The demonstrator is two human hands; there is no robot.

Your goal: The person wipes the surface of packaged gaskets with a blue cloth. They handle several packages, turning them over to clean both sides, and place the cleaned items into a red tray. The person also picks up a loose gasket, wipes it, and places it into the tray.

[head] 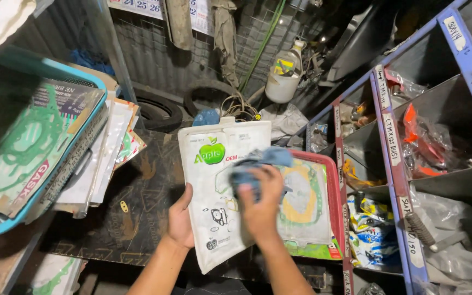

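White gasket pack held over red tray, blue cloth on it.
L hand clamps pack's left edge; R hand fist shut on cloth, pressing pack. Blue shelf bins close on right, teal basket w/ packs on left.

Dim, cluttered workshop corner. Corrugated metal wall at 12 o'clock, wire mesh beside it at 1. Old tyres leaning at the wall's foot. White plastic jug at 1 o'clock. Blue shelving with grey compartments of bagged parts at 3. Teal basket of papers at 9. Dark patterned board as work surface, centre.
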